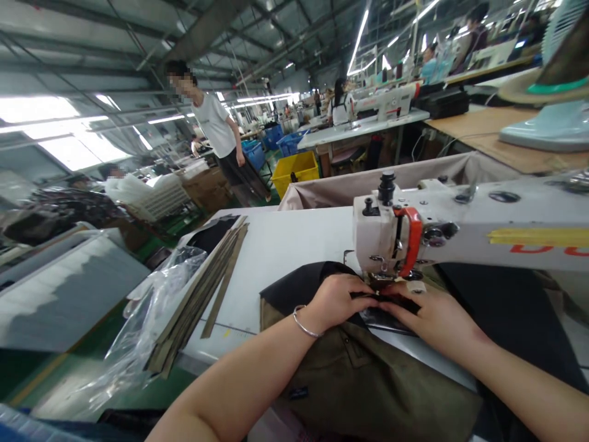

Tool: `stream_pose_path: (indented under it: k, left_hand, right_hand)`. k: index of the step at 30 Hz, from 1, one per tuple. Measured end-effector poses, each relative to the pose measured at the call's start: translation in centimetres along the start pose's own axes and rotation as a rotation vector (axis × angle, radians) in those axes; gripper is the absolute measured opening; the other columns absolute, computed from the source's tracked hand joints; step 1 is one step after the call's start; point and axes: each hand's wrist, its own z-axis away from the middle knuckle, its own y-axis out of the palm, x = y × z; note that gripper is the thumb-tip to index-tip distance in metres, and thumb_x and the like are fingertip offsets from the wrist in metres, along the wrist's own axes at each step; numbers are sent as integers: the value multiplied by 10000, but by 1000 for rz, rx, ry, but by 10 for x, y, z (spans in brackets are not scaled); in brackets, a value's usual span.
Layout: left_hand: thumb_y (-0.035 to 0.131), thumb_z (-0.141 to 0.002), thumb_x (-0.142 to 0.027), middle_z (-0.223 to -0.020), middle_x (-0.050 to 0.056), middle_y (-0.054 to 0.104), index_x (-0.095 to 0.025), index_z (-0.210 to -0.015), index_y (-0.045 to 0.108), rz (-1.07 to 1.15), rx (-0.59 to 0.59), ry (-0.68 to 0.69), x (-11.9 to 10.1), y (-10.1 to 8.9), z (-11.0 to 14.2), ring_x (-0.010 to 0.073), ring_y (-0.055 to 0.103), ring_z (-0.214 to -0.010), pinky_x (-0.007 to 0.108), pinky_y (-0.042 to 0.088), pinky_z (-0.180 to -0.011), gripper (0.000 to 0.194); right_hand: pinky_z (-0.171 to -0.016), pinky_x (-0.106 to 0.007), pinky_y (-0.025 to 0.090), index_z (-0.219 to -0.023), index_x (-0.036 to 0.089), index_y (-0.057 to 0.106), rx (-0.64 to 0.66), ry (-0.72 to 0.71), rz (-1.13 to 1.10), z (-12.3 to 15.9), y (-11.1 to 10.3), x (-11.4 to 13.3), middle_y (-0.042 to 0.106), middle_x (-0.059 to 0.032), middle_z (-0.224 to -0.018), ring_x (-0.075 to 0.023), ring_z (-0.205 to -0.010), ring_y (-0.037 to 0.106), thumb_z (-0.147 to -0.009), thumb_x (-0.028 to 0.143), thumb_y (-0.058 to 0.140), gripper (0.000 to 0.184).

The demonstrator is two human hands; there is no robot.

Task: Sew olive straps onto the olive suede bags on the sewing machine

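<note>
An olive-green garment piece (pixel 363 380) with a dark lining (pixel 294 285) lies across the front of the white sewing machine (pixel 464 215) and drapes toward me. My left hand (pixel 343 298), with a silver bangle at the wrist, pinches the fabric just left of the needle area. Close against it, my right hand (pixel 427 313) grips the same cloth from the right, a small pale wrap on one finger. Both sets of fingertips meet right below the machine head, beside the orange guard (pixel 411 242). The needle and the edge being held are mostly hidden.
Long olive fabric strips (pixel 202 294) lie stacked on the left of the white tabletop (pixel 304 239), beside clear plastic (pixel 161 294). Behind the machine hangs a beige cloth bin (pixel 331 184). A yellow crate (pixel 295 173) and a standing person (pixel 216 129) are farther off.
</note>
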Motion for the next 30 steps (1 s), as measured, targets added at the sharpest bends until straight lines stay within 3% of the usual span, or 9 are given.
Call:
stream_pose_path:
  k: [5, 16, 30]
  left_hand:
    - [631, -848, -498, -949, 52, 734, -177, -970, 744, 27, 6, 15, 2, 0, -2, 162, 670, -914, 246, 505, -852, 362]
    - [599, -892, -440, -986, 62, 730, -167, -983, 741, 42, 13, 27, 3, -1, -3, 161, 665, -948, 241, 499, -882, 321]
    - [574, -916, -276, -913, 36, 699, -173, -949, 717, 80, -18, -16, -9, -7, -2, 147, 633, -870, 264, 488, -838, 179]
  right_hand:
    - [-867, -377, 541, -983, 287, 711, -11, -9, -47, 1, 4, -7, 717, -2, -1053, -214, -967, 668, -912, 389, 522, 226]
    - [-874, -398, 540, -989, 296, 707, -9, -14, -47, 3, 9, -14, 715, -1, -1063, -224, -978, 666, -921, 401, 500, 241]
    - [-882, -313, 478, -997, 233, 694, 44, 6, -40, -6, -11, 12, 711, -17, -1042, -183, -986, 640, -936, 295, 517, 197]
